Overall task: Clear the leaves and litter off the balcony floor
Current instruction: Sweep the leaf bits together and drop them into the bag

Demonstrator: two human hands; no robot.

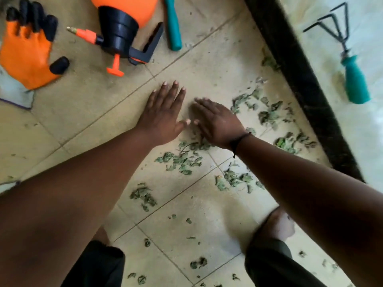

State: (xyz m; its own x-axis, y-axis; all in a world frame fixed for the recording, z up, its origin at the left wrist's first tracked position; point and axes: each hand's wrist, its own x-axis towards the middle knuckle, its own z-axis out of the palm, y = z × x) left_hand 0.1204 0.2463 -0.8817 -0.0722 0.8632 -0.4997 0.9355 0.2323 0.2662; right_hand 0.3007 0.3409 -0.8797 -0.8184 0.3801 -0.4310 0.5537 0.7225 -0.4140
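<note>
two hands lie flat on the tiled floor, a left hand point(163, 112) and a right hand point(217, 123). one orange glove point(27, 52), one orange sprayer point(122, 23), one hand rake point(350, 65), one teal-handled tool point(173, 23). the leaves point(182, 160) are too many to count.

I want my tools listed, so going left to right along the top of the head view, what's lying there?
orange glove → orange sprayer → teal handle → hand rake, beyond the dark ledge.
</note>
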